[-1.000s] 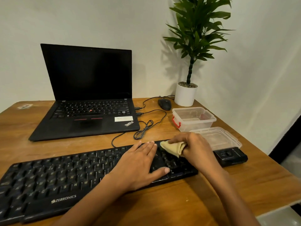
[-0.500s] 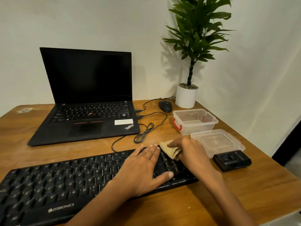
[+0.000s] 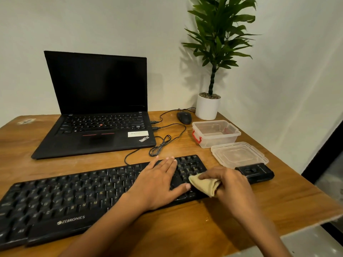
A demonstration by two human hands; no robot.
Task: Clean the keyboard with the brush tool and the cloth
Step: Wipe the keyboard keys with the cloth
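A black Zebronics keyboard (image 3: 78, 199) lies across the front of the wooden desk (image 3: 278, 204). My left hand (image 3: 159, 182) rests flat on its right part, fingers straight and thumb spread toward the front edge. My right hand (image 3: 230, 182) grips a folded beige cloth (image 3: 205, 184) and presses it on the keys at the keyboard's right end, near the front edge. A black box-shaped tool (image 3: 257, 172) lies on the desk just right of the keyboard, behind my right hand.
An open black laptop (image 3: 96, 112) stands behind the keyboard, with cables (image 3: 161, 143) coiled beside it. A mouse (image 3: 184, 117), a potted plant (image 3: 207, 106), a clear plastic box (image 3: 216, 133) and its lid (image 3: 239, 154) sit at the right. The desk's edge runs close on the right.
My right hand has drawn the cloth from the keyboard's back edge toward its front edge. The left hand stays flat in place. The view has shifted slightly.
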